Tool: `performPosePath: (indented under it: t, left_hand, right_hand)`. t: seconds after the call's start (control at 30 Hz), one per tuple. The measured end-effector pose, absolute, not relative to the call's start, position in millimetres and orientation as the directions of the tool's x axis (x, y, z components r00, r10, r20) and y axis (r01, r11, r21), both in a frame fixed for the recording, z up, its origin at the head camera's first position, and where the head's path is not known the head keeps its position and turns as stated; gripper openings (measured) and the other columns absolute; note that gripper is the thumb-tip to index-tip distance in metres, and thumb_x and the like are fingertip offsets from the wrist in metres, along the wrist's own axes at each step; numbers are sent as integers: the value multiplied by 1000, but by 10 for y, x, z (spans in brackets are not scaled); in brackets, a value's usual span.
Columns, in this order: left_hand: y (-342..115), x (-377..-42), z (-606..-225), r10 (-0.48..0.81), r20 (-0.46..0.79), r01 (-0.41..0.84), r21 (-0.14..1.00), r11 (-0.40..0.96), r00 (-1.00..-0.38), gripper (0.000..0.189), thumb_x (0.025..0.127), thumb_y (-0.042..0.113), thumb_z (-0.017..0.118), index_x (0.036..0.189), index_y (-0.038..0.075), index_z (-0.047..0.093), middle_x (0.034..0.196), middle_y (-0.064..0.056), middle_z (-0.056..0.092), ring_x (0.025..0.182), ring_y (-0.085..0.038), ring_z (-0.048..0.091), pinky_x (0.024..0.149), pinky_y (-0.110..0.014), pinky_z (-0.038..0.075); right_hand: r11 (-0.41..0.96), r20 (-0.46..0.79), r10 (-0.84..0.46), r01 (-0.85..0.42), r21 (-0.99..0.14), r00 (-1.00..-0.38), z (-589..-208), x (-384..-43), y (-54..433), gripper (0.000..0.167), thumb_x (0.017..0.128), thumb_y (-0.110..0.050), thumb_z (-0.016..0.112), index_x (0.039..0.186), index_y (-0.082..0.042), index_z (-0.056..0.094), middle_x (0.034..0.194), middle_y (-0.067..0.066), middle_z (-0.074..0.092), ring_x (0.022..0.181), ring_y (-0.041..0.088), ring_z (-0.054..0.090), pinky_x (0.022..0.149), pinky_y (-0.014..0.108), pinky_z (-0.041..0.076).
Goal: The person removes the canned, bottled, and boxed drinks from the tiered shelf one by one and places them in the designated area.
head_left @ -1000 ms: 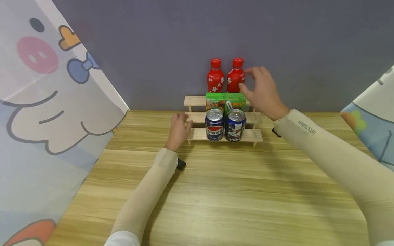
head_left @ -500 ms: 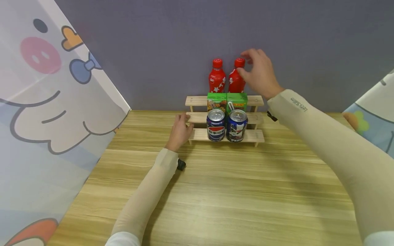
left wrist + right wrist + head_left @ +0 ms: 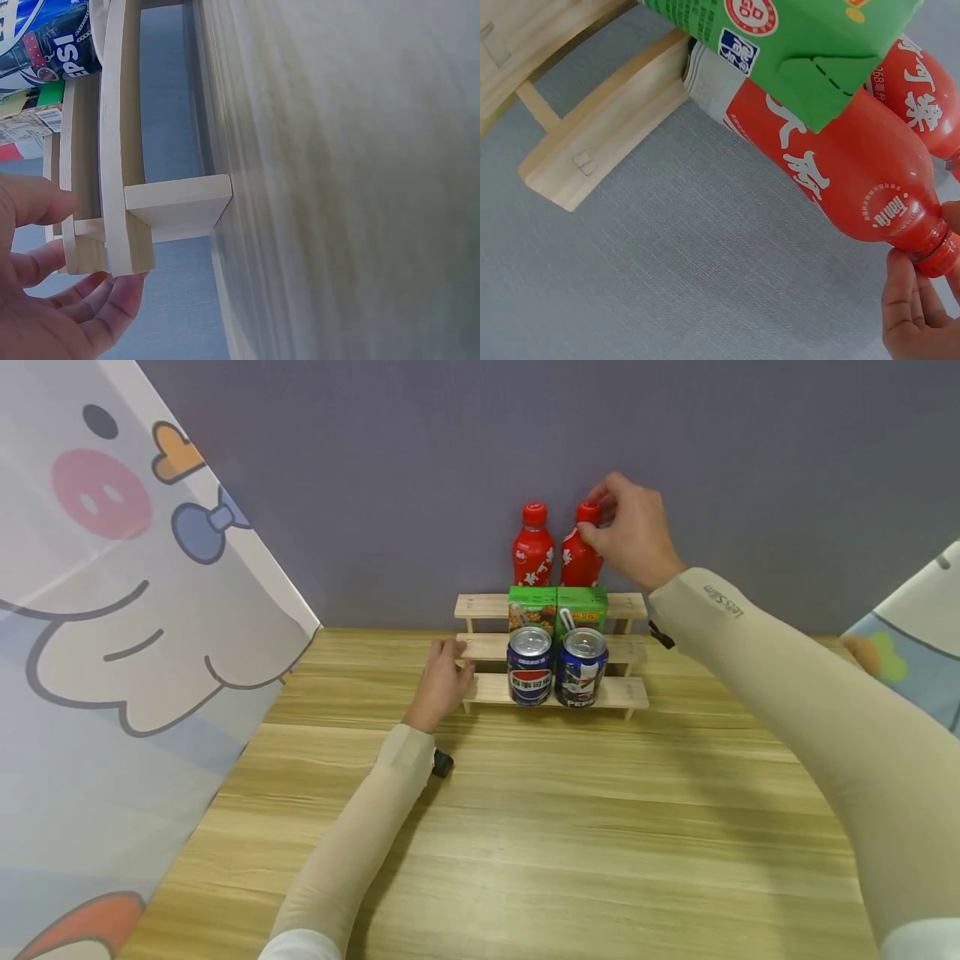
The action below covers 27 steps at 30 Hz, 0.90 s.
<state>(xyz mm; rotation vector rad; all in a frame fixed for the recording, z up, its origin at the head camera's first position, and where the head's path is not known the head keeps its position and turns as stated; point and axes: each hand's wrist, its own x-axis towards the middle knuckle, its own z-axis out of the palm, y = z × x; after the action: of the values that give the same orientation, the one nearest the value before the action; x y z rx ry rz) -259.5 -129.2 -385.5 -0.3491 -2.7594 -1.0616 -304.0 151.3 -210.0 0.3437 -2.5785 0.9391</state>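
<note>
A three-tier wooden display rack stands against the back wall. My left hand grips its left end; in the left wrist view the thumb lies over a tier and the fingers curl round the board ends. Two red drink bottles stand on the top tier. My right hand pinches the right bottle at its neck and cap; the bottle's base still shows at the top board. The left bottle stands beside it, untouched.
Two green boxed drinks stand on the middle tier, the left box beside the right box. On the lowest tier are two blue Pepsi cans, a left can and a right can. A grey wall rises behind the wooden table.
My right hand has risen from beside the right bottle's body to its top and closed its fingers round the neck. The left hand has stayed at the rack's end.
</note>
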Motion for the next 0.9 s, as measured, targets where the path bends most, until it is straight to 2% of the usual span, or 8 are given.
performPosePath:
  t: [0.2, 0.4, 0.63, 0.77, 0.9]
  left_hand:
    - [-1282, -2590, -3857, 156, 229, 269, 639, 721, -961, 39, 95, 12, 56, 130, 0, 46, 126, -15, 40, 91, -20, 56, 67, -27, 51]
    - [-1284, -2588, -3850, 161, 222, 268, 644, 717, -962, 40, 95, 12, 56, 131, -1, 45, 127, -15, 39, 92, -21, 56, 68, -27, 51]
    - [-1307, -2603, -3857, 160, 217, 264, 644, 718, -963, 40, 95, 13, 56, 132, 0, 45, 127, -15, 39, 93, -21, 56, 68, -28, 51]
    - [-1316, -2601, -3858, 163, 207, 261, 649, 715, -965, 41, 96, 13, 55, 133, 0, 44, 128, -14, 39, 94, -22, 56, 67, -28, 52]
    - [-1318, -2592, -3846, 162, 204, 257, 654, 712, -965, 41, 96, 13, 55, 134, 0, 44, 129, -14, 38, 93, -22, 57, 67, -27, 52]
  right_hand:
    - [734, 441, -47, -331, -594, -896, -2124, -3035, 1565, 36, 91, -24, 60, 123, -8, 55, 117, 9, 60, 100, 19, 55, 86, 32, 50]
    - [739, 490, -35, -353, -574, -871, -2062, -2995, 1681, 38, 91, -27, 61, 123, -7, 57, 116, 9, 61, 98, 19, 57, 87, 31, 50]
    - [758, 483, -14, -324, -565, -875, -2008, -2902, 1903, 40, 90, -27, 61, 124, -4, 56, 116, 12, 61, 99, 24, 57, 87, 32, 50]
    - [777, 488, 8, -302, -553, -873, -2019, -2865, 2096, 40, 89, -26, 61, 122, -3, 56, 115, 13, 61, 97, 22, 57, 86, 32, 51]
    - [784, 499, 24, -293, -547, -866, -2049, -2838, 2309, 38, 88, -25, 62, 118, -2, 57, 112, 13, 61, 89, 14, 56, 84, 28, 51]
